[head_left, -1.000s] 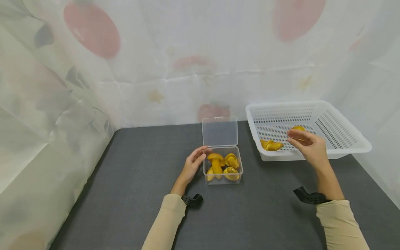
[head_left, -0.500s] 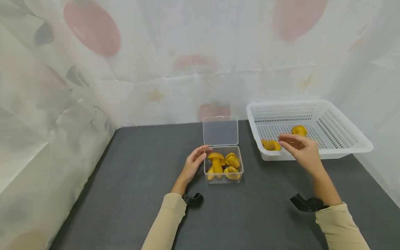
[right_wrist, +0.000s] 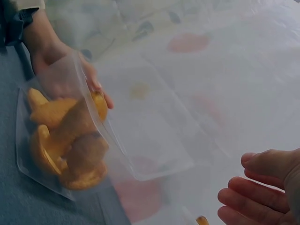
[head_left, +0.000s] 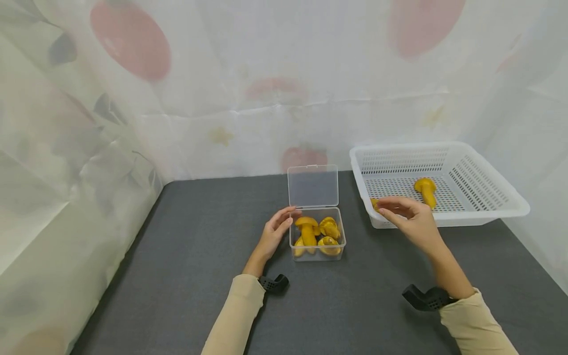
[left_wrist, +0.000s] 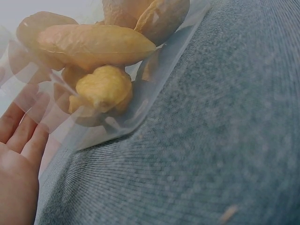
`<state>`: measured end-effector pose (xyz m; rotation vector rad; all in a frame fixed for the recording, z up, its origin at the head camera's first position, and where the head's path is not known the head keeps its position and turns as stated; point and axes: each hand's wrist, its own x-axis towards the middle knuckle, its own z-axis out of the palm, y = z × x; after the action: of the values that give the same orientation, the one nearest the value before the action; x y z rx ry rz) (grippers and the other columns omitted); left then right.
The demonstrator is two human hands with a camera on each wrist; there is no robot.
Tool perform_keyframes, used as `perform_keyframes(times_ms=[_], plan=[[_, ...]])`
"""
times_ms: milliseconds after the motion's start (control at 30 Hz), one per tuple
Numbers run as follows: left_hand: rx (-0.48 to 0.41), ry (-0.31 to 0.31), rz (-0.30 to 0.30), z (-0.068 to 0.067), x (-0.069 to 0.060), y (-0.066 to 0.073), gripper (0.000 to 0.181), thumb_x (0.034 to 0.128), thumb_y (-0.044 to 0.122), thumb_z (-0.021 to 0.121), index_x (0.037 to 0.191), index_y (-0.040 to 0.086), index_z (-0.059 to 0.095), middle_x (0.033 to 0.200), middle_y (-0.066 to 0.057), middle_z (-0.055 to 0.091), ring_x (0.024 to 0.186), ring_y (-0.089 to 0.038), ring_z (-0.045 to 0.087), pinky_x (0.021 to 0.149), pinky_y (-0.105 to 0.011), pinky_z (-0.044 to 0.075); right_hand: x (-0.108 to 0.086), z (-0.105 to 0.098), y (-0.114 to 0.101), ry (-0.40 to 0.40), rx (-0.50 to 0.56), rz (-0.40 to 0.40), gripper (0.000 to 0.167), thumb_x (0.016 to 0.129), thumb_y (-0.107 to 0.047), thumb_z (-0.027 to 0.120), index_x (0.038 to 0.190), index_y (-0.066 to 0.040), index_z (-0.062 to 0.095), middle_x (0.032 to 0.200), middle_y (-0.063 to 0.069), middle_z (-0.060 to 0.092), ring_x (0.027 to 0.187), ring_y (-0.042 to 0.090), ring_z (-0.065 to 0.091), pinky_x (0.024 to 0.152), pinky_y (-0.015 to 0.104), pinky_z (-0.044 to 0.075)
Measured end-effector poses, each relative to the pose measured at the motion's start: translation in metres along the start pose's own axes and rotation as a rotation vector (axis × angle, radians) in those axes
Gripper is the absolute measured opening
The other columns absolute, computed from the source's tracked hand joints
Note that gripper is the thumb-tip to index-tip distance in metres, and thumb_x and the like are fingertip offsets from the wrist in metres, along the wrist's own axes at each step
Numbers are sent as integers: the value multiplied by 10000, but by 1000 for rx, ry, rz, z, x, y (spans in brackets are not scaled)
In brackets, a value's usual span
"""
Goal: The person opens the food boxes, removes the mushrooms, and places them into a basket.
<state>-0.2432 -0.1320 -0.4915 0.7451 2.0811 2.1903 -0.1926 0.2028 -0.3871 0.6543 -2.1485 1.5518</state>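
Mushrooms [head_left: 307, 235], yellow, occupy the clear box [head_left: 317, 257] on the counter [head_left: 191, 236], its lid [head_left: 312, 186] raised at the far side. The left hand [head_left: 274, 234] touches the left wall of the box, fingers extended. The right hand [head_left: 414, 222] is over the near left corner of the white basket [head_left: 481, 217], thumb separated from the fingers, just beside a partly hidden mushroom [head_left: 373, 202]; another mushroom [head_left: 426, 193] lies farther right.

We see a beige left sleeve [head_left: 235, 315], a matching, creased right sleeve [head_left: 471, 324], a curved black left wristband [head_left: 273, 283], a similar right wristband [head_left: 430, 299], both seemingly perforated.
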Motion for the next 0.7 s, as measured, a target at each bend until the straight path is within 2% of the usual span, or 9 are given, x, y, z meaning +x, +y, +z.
perform_keyframes(times_ms=[200,333,533,567,700], plan=[[-4,0,8,0,0,0,414,1026,156,450,1402,-15,430,1360,-286,522,1179,26,577,1045,-152,419,-2,14,-3,-62,19,-40,230,796,150,663,1025,149,656,1024,-247,687,910,-104,658,812,72,509],[-12,6,-1,0,0,0,419,1025,162,454,1407,-8,431,1368,-311,504,1179,28,576,1046,-147,417,-1,23,-3,-81,50,-67,211,796,136,673,1007,142,664,1016,-218,692,914,-94,657,802,87,520],[-13,-3,1,0,1,-1,438,1025,194,460,1414,-6,424,1375,-343,475,1185,30,573,1051,-149,413,2,36,-3,-126,51,-82,203,806,127,669,1009,119,674,1010,-258,672,918,-97,651,800,99,526],[-12,-4,3,0,1,-2,446,1024,208,464,1414,-5,424,1375,-341,477,1186,29,573,1051,-150,413,2,38,-3,-133,45,-79,203,809,119,670,1012,112,676,1007,-244,677,918,-100,648,796,104,529],[-12,3,3,-1,1,-2,463,1018,238,481,1408,-5,432,1371,-320,498,1185,23,577,1055,-155,410,4,46,-5,-163,8,-37,208,829,77,674,1036,76,684,1001,39,735,909,-109,641,773,114,535]])
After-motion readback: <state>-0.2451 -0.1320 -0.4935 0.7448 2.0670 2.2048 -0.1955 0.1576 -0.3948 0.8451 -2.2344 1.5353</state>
